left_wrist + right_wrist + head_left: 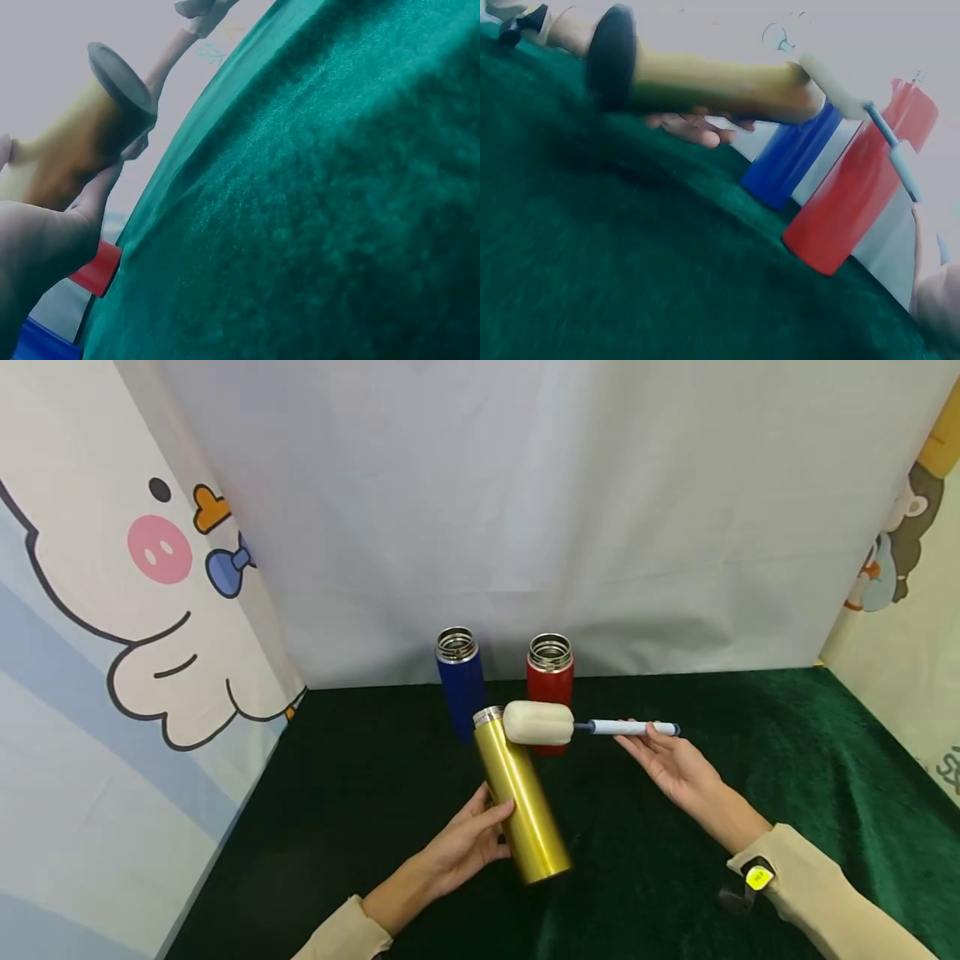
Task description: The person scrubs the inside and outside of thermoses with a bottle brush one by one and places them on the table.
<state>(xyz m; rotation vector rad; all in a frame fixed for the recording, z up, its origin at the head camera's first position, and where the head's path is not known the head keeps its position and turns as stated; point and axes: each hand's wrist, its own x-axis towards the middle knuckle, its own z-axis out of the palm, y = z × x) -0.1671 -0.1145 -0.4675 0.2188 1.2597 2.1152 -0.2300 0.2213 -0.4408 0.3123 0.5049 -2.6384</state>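
My left hand [468, 843] grips tall gold metal flask [521, 793] mid-body, tilted, base lifted off green velvet cloth [787, 760]. My right hand [671, 764] pinches pale blue handle of sponge-headed bottle brush [592, 725]; cream sponge touches flask's open mouth. Behind, upright and lidless: blue metal flask [459, 681], red metal flask [550, 677].
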